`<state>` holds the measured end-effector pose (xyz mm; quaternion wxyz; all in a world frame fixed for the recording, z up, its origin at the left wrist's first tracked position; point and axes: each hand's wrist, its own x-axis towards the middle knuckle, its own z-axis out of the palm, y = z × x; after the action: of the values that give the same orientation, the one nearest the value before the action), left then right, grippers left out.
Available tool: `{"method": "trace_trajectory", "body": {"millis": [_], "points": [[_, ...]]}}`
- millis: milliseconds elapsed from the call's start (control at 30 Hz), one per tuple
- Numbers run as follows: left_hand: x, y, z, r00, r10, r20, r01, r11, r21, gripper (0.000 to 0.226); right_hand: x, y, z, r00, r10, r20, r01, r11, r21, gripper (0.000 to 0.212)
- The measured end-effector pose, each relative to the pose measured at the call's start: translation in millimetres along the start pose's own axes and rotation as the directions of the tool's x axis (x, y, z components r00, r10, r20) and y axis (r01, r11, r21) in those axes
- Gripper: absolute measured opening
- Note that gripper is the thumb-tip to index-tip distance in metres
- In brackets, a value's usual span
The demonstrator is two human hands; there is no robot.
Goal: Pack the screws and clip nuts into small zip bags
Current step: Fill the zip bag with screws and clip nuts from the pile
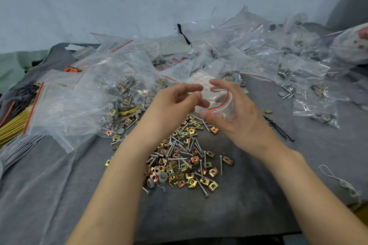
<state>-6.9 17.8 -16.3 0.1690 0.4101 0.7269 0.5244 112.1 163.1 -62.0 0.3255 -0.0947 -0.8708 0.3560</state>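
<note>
A loose heap of silver screws and brass-coloured clip nuts [183, 161] lies on the grey cloth [59, 195] in front of me. Just above it, my right hand [233, 113] holds a small clear zip bag [223, 103] with a red seal line, thumb below and fingers curled over its mouth. At least one clip nut shows inside the bag. My left hand [175, 101] is at the bag's left edge with its fingers bent towards the opening; whether it pinches the plastic or a part is unclear.
Many clear zip bags [249, 45], some with parts inside, pile up at the back and right. A large bag [69, 109] lies at the left over more screws. Yellow ties [14, 125] and grey ties sit at the left edge. White string [342, 183] lies at the right.
</note>
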Motion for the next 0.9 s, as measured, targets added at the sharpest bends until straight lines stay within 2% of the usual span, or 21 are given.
{"method": "trace_trajectory", "body": {"millis": [233,300,367,500,633,733,900], "points": [[0,-5,-16,0.974,-0.069,-0.215,0.059,0.997,-0.049,0.020,2,3,-3,0.998,0.037,-0.054,-0.033,0.997,0.071,0.070],[0,-9,-21,0.955,-0.082,-0.283,0.100,0.994,0.050,0.021,1,3,-4,0.997,0.049,-0.054,-0.045,0.996,0.081,0.069],[-2,-16,-26,0.948,-0.068,-0.312,0.155,0.952,0.264,0.024,1,3,-5,0.997,0.054,-0.054,-0.050,0.995,0.085,0.069],[-6,-31,-33,0.953,-0.145,-0.267,0.280,0.761,0.586,0.029,0,3,-6,0.997,0.050,-0.057,-0.046,0.996,0.078,0.068],[-7,-39,-32,0.943,-0.259,-0.208,0.324,0.590,0.739,0.038,0,3,-5,0.997,0.049,-0.059,-0.045,0.996,0.075,0.068],[-9,-42,-33,0.920,-0.322,-0.221,0.372,0.547,0.750,0.048,0,2,-6,0.997,0.051,-0.055,-0.047,0.996,0.075,0.068],[-9,-49,-37,0.902,-0.388,-0.190,0.389,0.538,0.748,0.054,-1,1,-6,0.998,0.053,-0.042,-0.050,0.996,0.070,0.067]]}}
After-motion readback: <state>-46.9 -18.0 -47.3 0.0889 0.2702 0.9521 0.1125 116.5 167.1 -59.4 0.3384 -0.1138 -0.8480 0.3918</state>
